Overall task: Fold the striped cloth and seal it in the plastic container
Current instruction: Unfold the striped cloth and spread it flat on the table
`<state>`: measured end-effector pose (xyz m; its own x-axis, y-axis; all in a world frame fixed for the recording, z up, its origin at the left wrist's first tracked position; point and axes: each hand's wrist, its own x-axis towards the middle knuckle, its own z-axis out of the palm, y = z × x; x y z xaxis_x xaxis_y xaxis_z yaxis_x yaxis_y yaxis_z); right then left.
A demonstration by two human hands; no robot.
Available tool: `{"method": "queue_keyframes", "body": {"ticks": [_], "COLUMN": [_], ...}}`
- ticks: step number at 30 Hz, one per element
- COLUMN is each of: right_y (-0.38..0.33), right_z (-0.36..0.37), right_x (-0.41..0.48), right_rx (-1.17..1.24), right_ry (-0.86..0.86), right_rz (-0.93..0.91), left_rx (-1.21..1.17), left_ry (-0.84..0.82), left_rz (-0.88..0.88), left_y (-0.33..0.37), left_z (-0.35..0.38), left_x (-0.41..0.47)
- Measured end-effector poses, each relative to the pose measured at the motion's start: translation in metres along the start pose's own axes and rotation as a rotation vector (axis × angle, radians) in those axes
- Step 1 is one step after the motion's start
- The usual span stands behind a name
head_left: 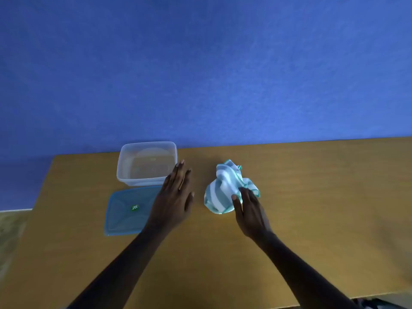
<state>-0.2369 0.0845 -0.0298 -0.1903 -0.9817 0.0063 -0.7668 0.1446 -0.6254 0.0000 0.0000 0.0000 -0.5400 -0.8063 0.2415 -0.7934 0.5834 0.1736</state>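
Note:
A crumpled cloth (pixel 223 190) with teal and white stripes lies on the wooden table (pixel 312 197), right of centre. My right hand (pixel 250 212) rests on its near right side, fingers touching the fabric; whether they pinch it I cannot tell. My left hand (pixel 176 197) hovers flat with fingers apart, between the cloth and the clear plastic container (pixel 146 162). The container stands open and empty at the table's far edge. Its blue lid (pixel 127 210) lies flat just in front of it, partly under my left wrist.
A blue wall (pixel 200 74) rises directly behind the table. The table's left edge (pixel 42 186) runs close to the container and lid, with floor beyond. Bare wood stretches to the right of the cloth and toward me.

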Motion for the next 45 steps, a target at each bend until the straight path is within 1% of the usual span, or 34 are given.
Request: {"method": "queue_keyframes", "body": {"ticks": [3,4,7,12,15,18,19,21,24,26,28,31,33,36,38,43,45], "right_y": [-0.005,-0.012,-0.015,-0.018,-0.017,-0.02,-0.021,-0.024,-0.026,-0.027,-0.028,-0.035,-0.044,-0.058,-0.07,-0.096,-0.104], "right_z": [0.015,0.018,0.028,0.034,0.033,0.031,0.031,0.033,0.036,0.037,0.036,0.024,0.01,-0.017,-0.036,-0.085,-0.104], "right_x": [-0.003,-0.005,0.001,0.01,0.015,0.016,0.017,0.017,0.017,0.015,0.014,0.018,0.025,0.04,0.05,0.065,0.068], "right_rx": [0.09,0.112,0.198,0.427,0.52,0.549,0.597,0.782,1.015,1.075,1.062,0.928,0.804,0.669,0.6,0.374,0.278], "right_ry": [0.134,0.123,0.16,0.122,0.121,0.139,0.134,0.092,0.008,0.002,0.045,0.124,0.147,0.117,0.083,-0.084,-0.093], "right_rz": [0.15,0.206,0.347,0.598,0.694,0.798,0.858,0.98,1.025,1.0,0.942,0.746,0.609,0.437,0.311,0.037,-0.055], "left_rx": [-0.029,-0.028,-0.033,-0.076,-0.107,-0.183,-0.205,-0.241,-0.319,-0.361,-0.404,-0.373,-0.3,-0.255,-0.259,-0.238,-0.25], "left_ry": [-0.02,-0.024,-0.043,-0.08,-0.173,-0.281,-0.313,-0.385,-0.436,-0.427,-0.405,-0.359,-0.269,-0.068,0.014,0.041,0.005], "left_rz": [-0.022,-0.012,0.014,0.068,-0.008,-0.097,-0.107,-0.127,-0.149,-0.156,-0.152,-0.127,-0.103,-0.036,0.044,0.265,0.342], "left_y": [0.003,0.005,0.011,0.027,0.037,0.046,0.049,0.056,0.065,0.069,0.07,0.065,0.061,0.058,0.056,0.053,0.05], "left_z": [0.002,0.006,0.009,0.005,-0.004,-0.004,-0.001,0.006,0.014,0.015,0.014,0.005,-0.008,-0.034,-0.052,-0.092,-0.104], "left_x": [-0.004,-0.008,-0.008,-0.002,0.003,0.004,0.004,0.002,-0.004,-0.007,-0.008,-0.002,0.01,0.033,0.05,0.084,0.092]}}
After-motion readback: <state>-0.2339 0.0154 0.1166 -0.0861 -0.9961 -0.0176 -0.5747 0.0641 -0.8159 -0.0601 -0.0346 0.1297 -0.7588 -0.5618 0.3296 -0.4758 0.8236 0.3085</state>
